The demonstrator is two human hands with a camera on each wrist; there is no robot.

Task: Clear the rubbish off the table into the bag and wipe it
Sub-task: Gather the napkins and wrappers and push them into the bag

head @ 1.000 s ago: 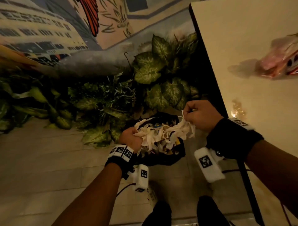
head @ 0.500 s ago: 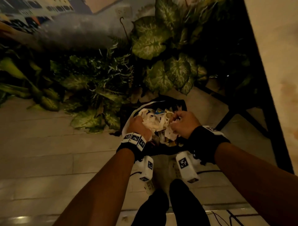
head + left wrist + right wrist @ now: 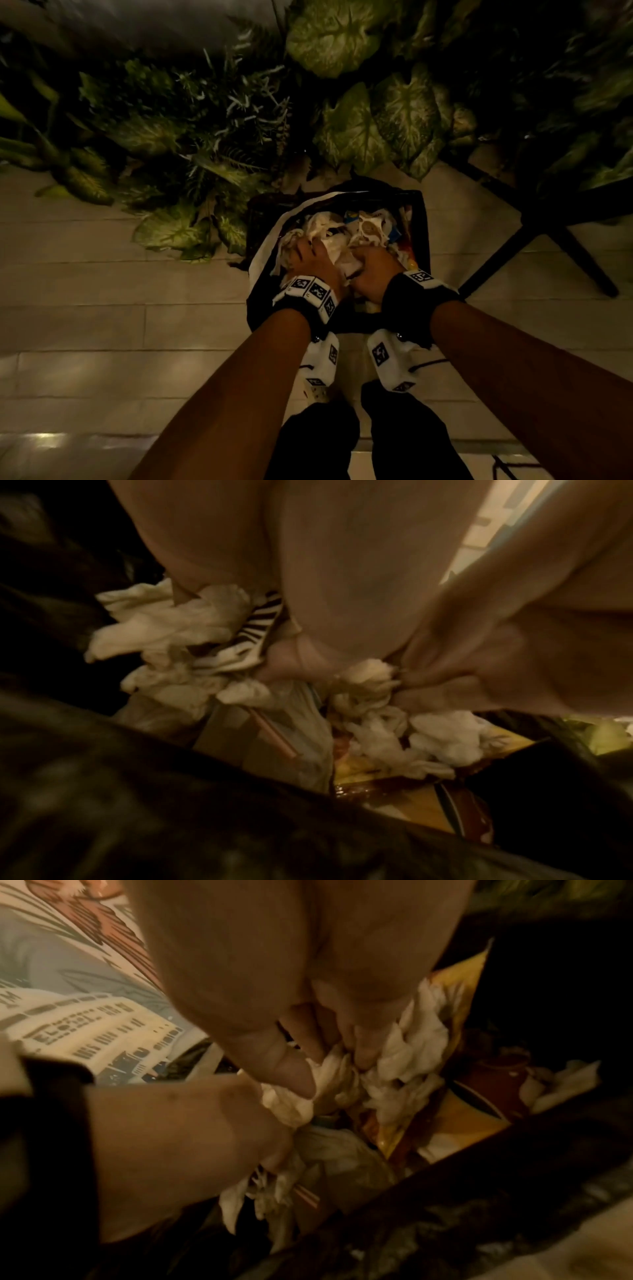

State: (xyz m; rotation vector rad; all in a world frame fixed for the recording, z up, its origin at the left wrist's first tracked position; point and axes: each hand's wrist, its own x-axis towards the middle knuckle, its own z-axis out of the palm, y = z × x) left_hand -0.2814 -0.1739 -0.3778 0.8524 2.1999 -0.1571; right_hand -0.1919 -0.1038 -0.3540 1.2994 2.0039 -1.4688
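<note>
- While both hands sit in the bag's mouth, the left hand (image 3: 310, 260) curls its fingers (image 3: 294, 664) round crumpled tissue (image 3: 334, 246).
- Right hand (image 3: 371, 270) pinches the same wad.
- Black bag (image 3: 255, 308) stands on the floor, near leafy plants (image 3: 346, 130), filled with wrappers.

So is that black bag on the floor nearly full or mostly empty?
Nearly full. In the head view the black bag holds crumpled tissues and wrappers up near its rim, where both hands press more in.
</note>
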